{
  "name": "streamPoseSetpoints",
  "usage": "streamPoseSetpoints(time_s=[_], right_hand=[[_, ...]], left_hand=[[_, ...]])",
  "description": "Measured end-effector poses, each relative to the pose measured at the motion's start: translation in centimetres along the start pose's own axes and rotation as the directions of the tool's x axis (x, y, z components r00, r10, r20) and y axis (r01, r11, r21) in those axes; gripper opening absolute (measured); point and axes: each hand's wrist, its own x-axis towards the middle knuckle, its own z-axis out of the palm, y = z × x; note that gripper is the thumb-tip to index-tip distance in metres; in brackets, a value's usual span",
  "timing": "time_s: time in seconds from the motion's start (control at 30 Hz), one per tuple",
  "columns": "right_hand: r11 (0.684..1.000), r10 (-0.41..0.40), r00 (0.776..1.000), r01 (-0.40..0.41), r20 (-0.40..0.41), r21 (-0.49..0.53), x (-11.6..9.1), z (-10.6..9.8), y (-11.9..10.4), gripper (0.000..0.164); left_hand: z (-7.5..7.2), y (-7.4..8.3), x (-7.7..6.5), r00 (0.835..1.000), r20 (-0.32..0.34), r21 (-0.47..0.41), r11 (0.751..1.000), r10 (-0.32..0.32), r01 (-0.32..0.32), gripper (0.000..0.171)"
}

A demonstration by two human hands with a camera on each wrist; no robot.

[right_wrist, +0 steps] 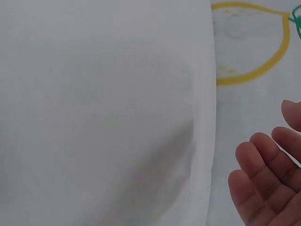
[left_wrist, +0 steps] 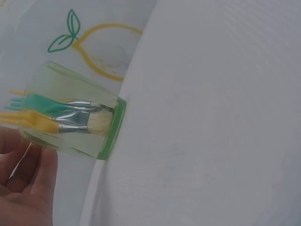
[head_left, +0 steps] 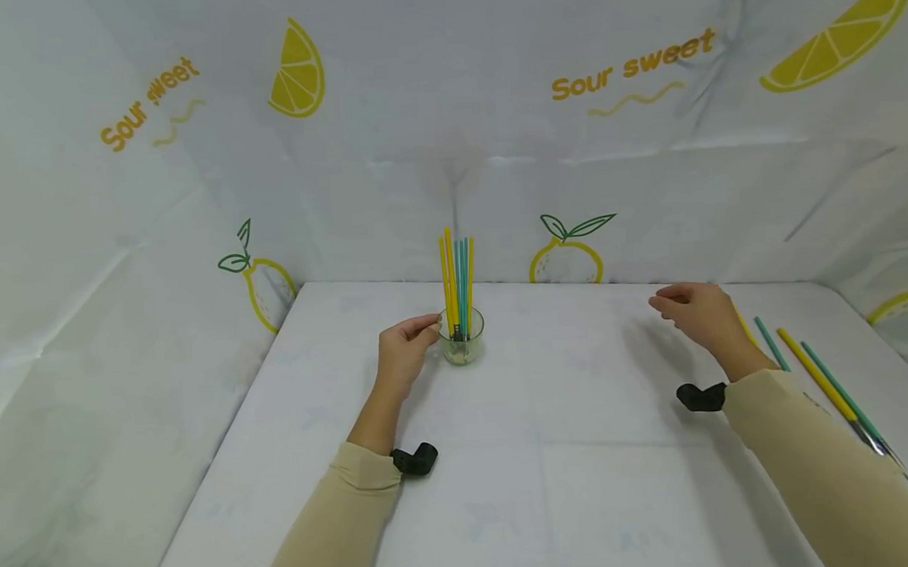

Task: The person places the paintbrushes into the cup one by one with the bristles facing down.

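Observation:
A clear, green-tinted glass cup (head_left: 462,350) stands upright toward the back of the table. Several paintbrushes (head_left: 457,283) with yellow and teal handles are in it, bristles down, as the left wrist view shows through its wall. At the cup's left side, my left hand (head_left: 405,352) holds it near the rim with thumb and fingers. My right hand (head_left: 699,317) hovers over the right part of the table, fingers loosely bent and nothing in them. In the right wrist view, the fingertips (right_wrist: 249,155) are apart from any object.
Several more yellow and teal paintbrushes (head_left: 817,371) lie on the table to the right, partly behind my right forearm. A white cloth with printed lemons (head_left: 566,259) hangs behind the white tabletop (head_left: 581,479). Each wrist wears a black device (head_left: 415,459).

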Motion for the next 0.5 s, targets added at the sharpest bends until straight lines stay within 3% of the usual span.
streamPoseSetpoints(time_s=[0.3, 0.5], right_hand=[[0.991, 0.089, 0.996, -0.092, -0.031, -0.096, -1.7, -3.6, 5.8, 0.067], [0.959, 0.171, 0.985, -0.170, -0.015, -0.225, -2.4, -4.9, 8.0, 0.061]], left_hand=[[-0.1, -0.2, -0.1, 1.000, -0.001, -0.007, 1.000, -0.010, 0.010, 0.022], [-0.1, -0.3, -0.1, 1.000, 0.002, -0.005, 1.000, -0.006, 0.006, 0.024]])
